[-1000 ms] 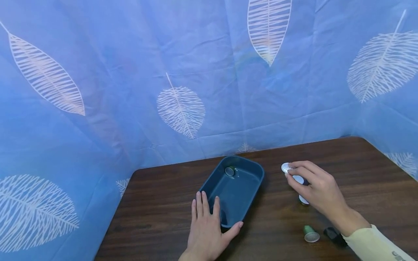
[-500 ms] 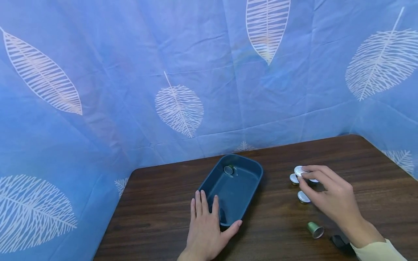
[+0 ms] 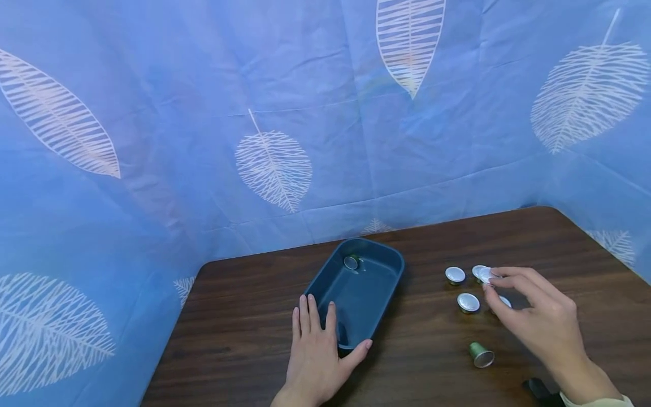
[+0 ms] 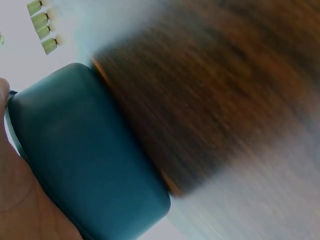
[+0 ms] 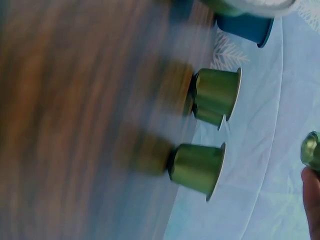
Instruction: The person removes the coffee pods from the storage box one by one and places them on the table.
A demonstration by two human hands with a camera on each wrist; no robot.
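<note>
My left hand (image 3: 315, 359) rests with straight fingers on the near left rim of a dark teal rectangular dish (image 3: 363, 299), thumb at its near corner. Inside the dish, toward the far end, lies one coffee capsule (image 3: 351, 262). My right hand (image 3: 541, 316) pinches a green coffee capsule (image 5: 311, 150) with a silver lid between thumb and fingers. It is held over a group of standing capsules, lids up; in front are a left capsule (image 3: 455, 275) and a nearer capsule (image 3: 468, 302). Another standing capsule (image 3: 505, 301) is partly hidden by the fingers.
A green capsule (image 3: 481, 355) lies on its side nearer the front of the brown wooden table (image 3: 244, 316). Beside the right wrist is a black object (image 3: 539, 390). A blue cloth with white leaves (image 3: 274, 169) hangs behind the table's back edge.
The right hand has moved right with the pinched capsule, uncovering more standing capsules. The capsule lying near the front has rolled a little. My left hand stays on the dish.
</note>
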